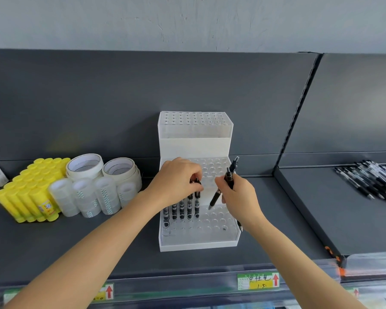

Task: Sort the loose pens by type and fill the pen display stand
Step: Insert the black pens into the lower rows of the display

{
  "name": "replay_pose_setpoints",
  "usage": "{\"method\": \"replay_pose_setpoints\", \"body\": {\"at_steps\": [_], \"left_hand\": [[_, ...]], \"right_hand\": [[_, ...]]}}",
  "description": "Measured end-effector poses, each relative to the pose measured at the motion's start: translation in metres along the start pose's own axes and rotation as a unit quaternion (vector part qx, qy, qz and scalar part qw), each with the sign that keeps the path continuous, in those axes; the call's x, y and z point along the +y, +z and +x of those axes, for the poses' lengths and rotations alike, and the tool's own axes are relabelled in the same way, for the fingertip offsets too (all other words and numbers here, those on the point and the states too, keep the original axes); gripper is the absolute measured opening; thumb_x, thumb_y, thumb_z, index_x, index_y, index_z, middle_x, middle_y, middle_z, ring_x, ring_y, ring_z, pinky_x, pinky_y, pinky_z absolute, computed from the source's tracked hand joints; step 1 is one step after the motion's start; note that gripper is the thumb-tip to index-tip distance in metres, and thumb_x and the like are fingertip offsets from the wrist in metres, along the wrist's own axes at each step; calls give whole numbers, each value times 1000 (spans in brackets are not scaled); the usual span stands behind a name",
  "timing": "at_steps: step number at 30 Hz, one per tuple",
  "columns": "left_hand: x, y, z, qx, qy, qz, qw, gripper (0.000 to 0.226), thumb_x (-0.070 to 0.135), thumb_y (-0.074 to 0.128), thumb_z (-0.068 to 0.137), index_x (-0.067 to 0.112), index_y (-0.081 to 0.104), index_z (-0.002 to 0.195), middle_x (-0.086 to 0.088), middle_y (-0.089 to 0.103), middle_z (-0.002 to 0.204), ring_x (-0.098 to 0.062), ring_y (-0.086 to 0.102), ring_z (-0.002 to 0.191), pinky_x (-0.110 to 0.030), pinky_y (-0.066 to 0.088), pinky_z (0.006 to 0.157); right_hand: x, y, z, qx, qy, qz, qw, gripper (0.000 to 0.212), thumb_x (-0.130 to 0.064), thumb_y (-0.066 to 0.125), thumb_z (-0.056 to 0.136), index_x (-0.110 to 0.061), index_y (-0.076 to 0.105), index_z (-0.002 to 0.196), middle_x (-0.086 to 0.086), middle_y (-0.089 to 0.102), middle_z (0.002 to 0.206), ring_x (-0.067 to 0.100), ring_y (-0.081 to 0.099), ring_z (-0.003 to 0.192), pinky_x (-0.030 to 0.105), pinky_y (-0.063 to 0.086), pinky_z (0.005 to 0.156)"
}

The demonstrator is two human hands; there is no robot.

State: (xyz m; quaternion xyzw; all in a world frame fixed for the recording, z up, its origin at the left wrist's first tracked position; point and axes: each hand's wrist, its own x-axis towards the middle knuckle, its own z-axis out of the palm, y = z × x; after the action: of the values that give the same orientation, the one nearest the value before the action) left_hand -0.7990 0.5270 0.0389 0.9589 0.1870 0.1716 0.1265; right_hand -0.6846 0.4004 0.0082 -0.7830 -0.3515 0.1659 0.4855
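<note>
Shelf: dark, spans the frame; a second bay joins it at the right.

Stand: clear, three-tiered, centre of frame, set against the back panel. The top and middle tiers show no pens. The bottom tier carries one row of five black pens along its back left; the holes to the right and in front are unfilled.

Glue sticks and tape rolls: left of frame, apart from the stand.

Loose pens: a pile on the right bay, well apart from the stand.

Left hand: above the row, fingers curled, pinching the top of the end pen, the rightmost of the row. Whether it is fully seated cannot be told.

Right hand: just right of the row, fingers closed round a spare bundle of several black pens, one tilted tip-down towards the stand.

Assessment: filling has barely begun. Recommended practice: keep the end pen upright over its hole, press straight down until it sits level with its neighbours, then let go. Feed the next pen from the bundle into the adjoining hole on the right, tip down. Keep the tilted pen clear of the row to avoid knocking it.
</note>
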Motion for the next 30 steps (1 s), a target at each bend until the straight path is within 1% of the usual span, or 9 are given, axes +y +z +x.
{"method": "replay_pose_setpoints", "body": {"at_steps": [2,5,8,10,15,19,22,25,30], "left_hand": [[1,-1,1,1,5,21,1000,20,38,69,83,22,65,94,12,56,90,-13,51,94,-30,37,81],[0,-3,-2,-3,-5,6,1000,36,42,71,81,23,61,109,12,53,95,-10,48,94,-29,36,83],[-4,-6,-9,-2,-23,-28,999,41,41,73,79,24,60,114,11,57,101,-9,51,99,-31,41,91],[-7,-8,-13,4,-25,-33,999,40,41,73,79,23,62,113,11,59,104,-9,53,103,-34,42,94],[-13,-13,-21,27,-35,-63,997,40,41,74,79,23,63,113,15,56,104,-4,52,101,-32,42,96],[-20,-14,-28,56,-46,-72,995,36,39,74,80,21,64,110,13,59,104,-3,51,98,-22,41,88],[-25,-12,-36,87,-60,-87,991,34,38,73,81,22,63,109,16,57,103,-1,51,99,-18,37,84],[-31,-9,-44,105,-76,-103,986,33,36,72,81,22,62,110,16,58,104,-2,51,99,-19,38,85],[-35,3,-55,147,-102,-140,974,45,36,73,80,21,57,119,14,53,111,-1,49,102,-19,40,88]], "right_hand": [[1,0,0,-1,-13,-17,1000,34,-26,48,95,5,52,81,7,45,62,17,35,56,30,31,54],[4,1,2,-2,-31,-63,998,34,-24,49,94,4,54,75,7,46,64,16,31,51,28,28,51],[8,4,3,-9,-46,-104,993,27,-26,53,93,-5,61,79,8,61,77,13,41,53,24,32,51],[8,6,1,-1,-56,-113,992,19,-24,57,92,-8,61,83,6,62,79,15,48,60,26,36,54],[-1,10,1,22,-78,-163,983,20,-22,63,88,-6,54,79,4,60,73,21,47,62,33,42,58],[-6,12,1,34,-75,-158,984,36,-24,66,85,-22,39,62,-7,47,58,12,36,49,26,30,47],[-7,15,0,48,-73,-150,985,34,-24,67,84,-19,42,62,-6,46,56,13,35,50,25,28,46],[-1,19,0,34,-54,-157,985,35,-23,68,83,-19,42,61,-6,45,55,12,33,47,25,28,45],[16,31,-2,-8,-19,-175,984,25,-26,68,85,-8,55,72,0,52,61,15,39,49,27,36,48]]}}
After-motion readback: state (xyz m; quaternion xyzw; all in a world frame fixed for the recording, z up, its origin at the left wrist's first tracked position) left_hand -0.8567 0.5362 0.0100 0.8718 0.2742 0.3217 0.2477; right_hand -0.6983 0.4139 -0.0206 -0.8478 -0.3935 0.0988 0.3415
